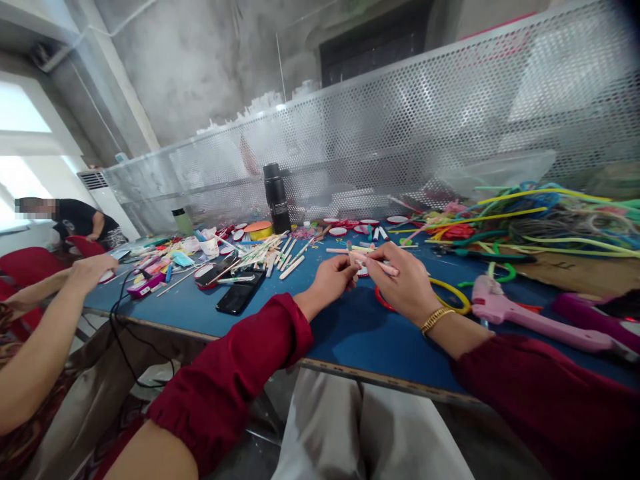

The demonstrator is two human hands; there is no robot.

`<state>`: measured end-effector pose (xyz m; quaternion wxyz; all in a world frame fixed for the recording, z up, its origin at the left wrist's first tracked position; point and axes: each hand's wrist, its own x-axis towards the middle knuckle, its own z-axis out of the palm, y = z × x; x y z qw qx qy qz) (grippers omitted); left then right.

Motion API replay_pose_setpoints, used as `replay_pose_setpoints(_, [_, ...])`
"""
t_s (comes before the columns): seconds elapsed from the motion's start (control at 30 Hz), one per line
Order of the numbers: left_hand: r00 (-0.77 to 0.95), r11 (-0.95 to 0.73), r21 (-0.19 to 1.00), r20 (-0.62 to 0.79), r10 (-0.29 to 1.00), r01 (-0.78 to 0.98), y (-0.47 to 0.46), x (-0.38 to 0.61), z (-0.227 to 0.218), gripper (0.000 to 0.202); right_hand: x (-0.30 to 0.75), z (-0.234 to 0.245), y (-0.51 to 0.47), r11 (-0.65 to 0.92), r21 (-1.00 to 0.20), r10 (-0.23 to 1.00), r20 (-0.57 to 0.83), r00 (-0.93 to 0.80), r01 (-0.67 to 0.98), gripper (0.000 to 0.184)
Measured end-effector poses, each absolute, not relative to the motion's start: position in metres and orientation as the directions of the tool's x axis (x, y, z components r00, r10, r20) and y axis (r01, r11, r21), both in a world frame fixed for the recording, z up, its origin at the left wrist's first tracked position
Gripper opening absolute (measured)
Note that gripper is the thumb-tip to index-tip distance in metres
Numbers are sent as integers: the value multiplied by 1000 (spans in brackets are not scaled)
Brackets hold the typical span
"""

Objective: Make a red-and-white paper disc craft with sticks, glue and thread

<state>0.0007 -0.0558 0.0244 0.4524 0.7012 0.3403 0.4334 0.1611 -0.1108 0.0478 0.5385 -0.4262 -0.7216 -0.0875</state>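
My left hand (pixel 333 280) and my right hand (pixel 400 280) meet over the blue table (pixel 280 320), both pinched on a thin pale wooden craft stick (pixel 373 261) held between them. My right wrist carries a gold bracelet (pixel 436 320). Just under my right hand lie a red ring (pixel 381 301) and a yellow ring (pixel 457 295). A pink glue gun (pixel 530 320) rests to the right of that hand. Both sleeves are dark red.
A black phone (pixel 240 293), loose wooden sticks (pixel 285 257), markers and red lids litter the left and middle. A black bottle (pixel 277 198) stands at the back. Coloured pipe cleaners (pixel 540 223) pile at right. Another person's arm (pixel 60 300) reaches in from the left.
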Motion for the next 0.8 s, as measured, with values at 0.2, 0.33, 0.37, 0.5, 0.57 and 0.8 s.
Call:
replay_pose_setpoints(0.2, [400,-365,926,302,865,91,-54,1,23,22,161,49,-111,621,-328,518,853,-59,712,17])
replay_pose_setpoints(0.33, [394,-369,925,306,867,94,-53,1,23,22,161,49,-111,621,-324,508,860,-52,714,17])
replay_pose_setpoints(0.37, [393,-372,923,309,866,94,-53,1,22,21,161,49,-111,622,-322,506,861,-53,713,16])
replay_pose_setpoints(0.5, [396,-389,916,324,860,97,-53,0,22,20,161,49,-111,623,-324,512,857,-58,711,16])
replay_pose_setpoints(0.57, [396,-385,919,322,860,89,-53,1,22,21,161,49,-111,613,-326,514,856,-51,719,15])
replay_pose_setpoints(0.8, [390,-346,936,295,872,68,-54,2,22,21,163,48,-110,604,-327,522,851,-51,726,15])
